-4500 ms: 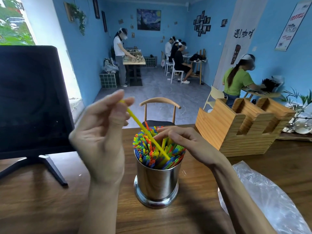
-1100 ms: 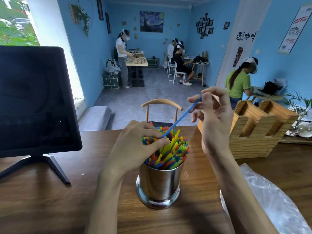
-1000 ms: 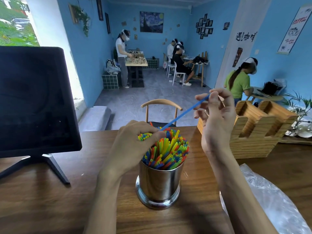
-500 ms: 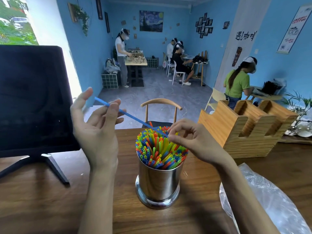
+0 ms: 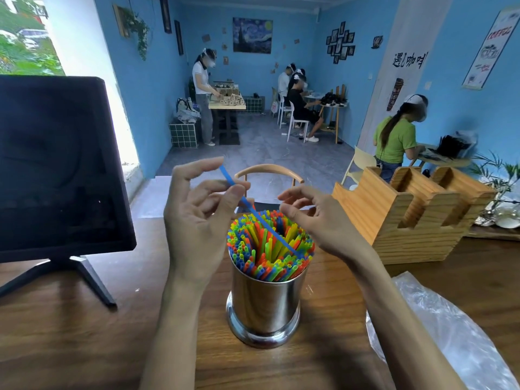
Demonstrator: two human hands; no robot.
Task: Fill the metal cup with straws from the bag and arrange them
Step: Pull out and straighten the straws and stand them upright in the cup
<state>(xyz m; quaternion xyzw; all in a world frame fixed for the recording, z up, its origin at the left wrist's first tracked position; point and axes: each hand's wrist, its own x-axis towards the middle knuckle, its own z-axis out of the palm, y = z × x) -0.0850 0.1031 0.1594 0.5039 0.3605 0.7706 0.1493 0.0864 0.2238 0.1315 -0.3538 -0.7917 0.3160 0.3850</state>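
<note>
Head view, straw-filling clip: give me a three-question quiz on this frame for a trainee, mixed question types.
1. True or false: the left hand pinches the blue straw near its upper end.
2. Multiple choice: where does the lower end of the blue straw lie? A) on the table B) across the tops of the straws in the metal cup C) inside the plastic bag
3. Fill in: the right hand, fingers loosely curled, hangs above the cup and holds ____.

Key: 1 true; 2 B; 3 nothing
</note>
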